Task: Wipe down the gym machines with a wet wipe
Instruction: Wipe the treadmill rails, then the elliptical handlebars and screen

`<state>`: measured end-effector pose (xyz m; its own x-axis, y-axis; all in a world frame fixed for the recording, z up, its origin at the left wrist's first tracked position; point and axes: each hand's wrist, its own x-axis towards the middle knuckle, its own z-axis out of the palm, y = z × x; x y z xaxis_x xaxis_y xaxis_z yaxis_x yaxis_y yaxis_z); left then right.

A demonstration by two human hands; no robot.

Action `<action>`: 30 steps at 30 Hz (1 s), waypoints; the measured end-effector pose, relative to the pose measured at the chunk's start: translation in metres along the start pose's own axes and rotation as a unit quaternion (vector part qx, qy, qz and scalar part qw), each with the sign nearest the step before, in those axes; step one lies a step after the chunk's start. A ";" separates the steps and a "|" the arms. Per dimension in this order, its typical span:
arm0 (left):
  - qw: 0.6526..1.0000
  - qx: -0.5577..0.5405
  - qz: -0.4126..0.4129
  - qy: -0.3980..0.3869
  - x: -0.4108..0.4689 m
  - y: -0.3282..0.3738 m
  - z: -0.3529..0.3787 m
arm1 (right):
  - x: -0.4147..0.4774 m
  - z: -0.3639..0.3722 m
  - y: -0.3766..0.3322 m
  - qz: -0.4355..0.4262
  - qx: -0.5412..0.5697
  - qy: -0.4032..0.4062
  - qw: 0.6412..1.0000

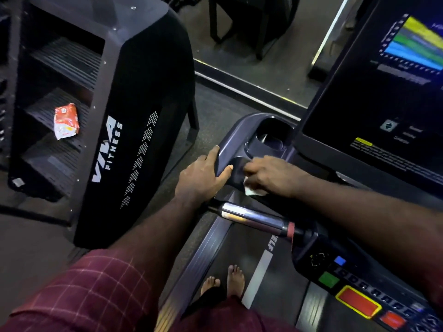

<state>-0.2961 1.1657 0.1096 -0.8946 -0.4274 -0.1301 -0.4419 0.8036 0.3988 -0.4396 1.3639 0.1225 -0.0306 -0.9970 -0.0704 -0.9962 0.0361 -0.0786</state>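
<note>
I stand on a treadmill whose dark console tray [236, 130] lies in front of me, with a cup holder [273, 137] at its far end. My left hand [203, 174] grips the tray's left edge, thumb on top. My right hand [271, 173] holds a white wet wipe [251, 190] pressed against the tray's near hollow; most of the wipe is hidden under the fingers. A chrome handle bar [254, 218] runs just below both hands.
The treadmill screen [383, 75] glows at the right, with a button panel [359, 291] below it. A black stair-climber machine [134, 111] stands to the left, an orange-and-white wipes packet [66, 121] lying on one of its steps. My bare feet [225, 279] rest on the belt.
</note>
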 end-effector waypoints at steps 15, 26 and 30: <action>1.000 0.012 0.028 -0.002 -0.005 -0.001 -0.002 | -0.071 -0.002 -0.012 0.056 0.018 -0.083 0.995; 0.993 0.008 0.110 0.044 -0.004 -0.003 0.003 | -0.044 -0.016 -0.025 0.101 -0.080 -0.184 0.974; 0.978 0.032 0.199 0.056 -0.012 -0.010 0.000 | -0.082 -0.028 -0.044 0.117 -0.014 -0.258 0.959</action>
<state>-0.2804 1.1627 0.1072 -0.9854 -0.1160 0.1248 -0.0674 0.9382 0.3395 -0.3954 1.4425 0.1595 -0.2176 -0.7951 -0.5661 -0.9688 0.2466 0.0260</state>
